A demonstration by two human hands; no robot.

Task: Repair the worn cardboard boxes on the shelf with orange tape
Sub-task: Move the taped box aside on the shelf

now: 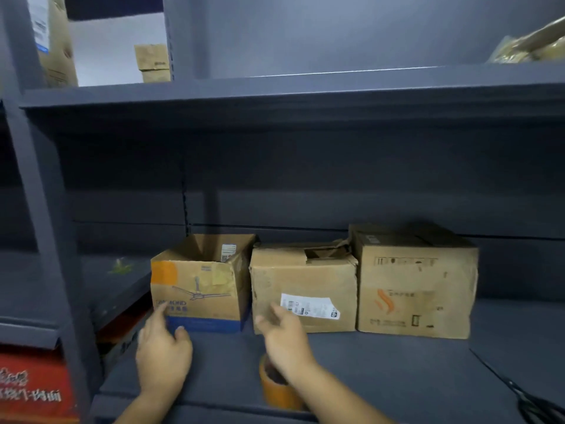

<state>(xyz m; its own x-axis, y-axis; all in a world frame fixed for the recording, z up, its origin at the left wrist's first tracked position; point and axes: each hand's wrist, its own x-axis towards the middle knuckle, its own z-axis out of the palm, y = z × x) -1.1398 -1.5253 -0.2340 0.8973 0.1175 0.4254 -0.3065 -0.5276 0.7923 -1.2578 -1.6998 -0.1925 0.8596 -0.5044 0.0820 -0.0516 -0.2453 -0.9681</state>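
Three worn cardboard boxes stand side by side on a grey shelf [382,371]. The left box [198,289] is open on top, shows a ceiling-fan print and has a patch of orange tape at its upper left corner. The middle box [302,286] has a torn top and a white label. The right box [415,286] is taller. My left hand [163,353] is open, its fingertips at the left box's lower front. My right hand [284,335] is open in front of the middle box. A roll of orange tape [279,390] stands on the shelf under my right wrist, partly hidden.
Black scissors [535,405] lie at the shelf's front right. A grey upright post [46,240] stands on the left, with a red carton [33,390] low behind it. An upper shelf [290,93] carries more boxes [153,62] and a wrapped bundle [526,47].
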